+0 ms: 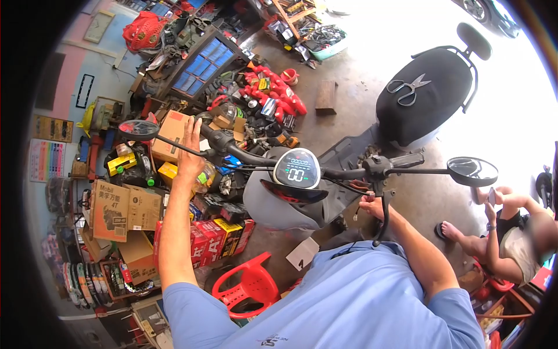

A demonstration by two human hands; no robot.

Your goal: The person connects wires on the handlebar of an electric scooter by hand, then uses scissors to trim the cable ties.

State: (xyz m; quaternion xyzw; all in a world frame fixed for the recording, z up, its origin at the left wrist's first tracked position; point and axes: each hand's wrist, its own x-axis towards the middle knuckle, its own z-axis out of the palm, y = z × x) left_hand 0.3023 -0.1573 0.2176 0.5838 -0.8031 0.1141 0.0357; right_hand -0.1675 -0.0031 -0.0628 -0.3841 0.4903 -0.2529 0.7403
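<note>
A grey electric scooter (273,195) faces me, its round lit display (297,167) between the handlebars. On the left, my left hand (191,145) lies against the end of the handlebar grip, near the mirror stem, fingers stretched out. My right hand (372,203) is closed below the other handlebar, by the switch housing and the curved brake lever (383,218). Thin wires hang beside its fingertips; what they pinch is too small to make out. Metal scissors (410,89) lie on the black seat (430,87).
A red plastic chair (250,285) stands close on the left, by red battery boxes (200,241) and cardboard cartons (125,209). Piled parts and red bottles (279,96) cover the floor beyond. Another person (505,232) sits at the right. A wooden block (326,97) stands behind.
</note>
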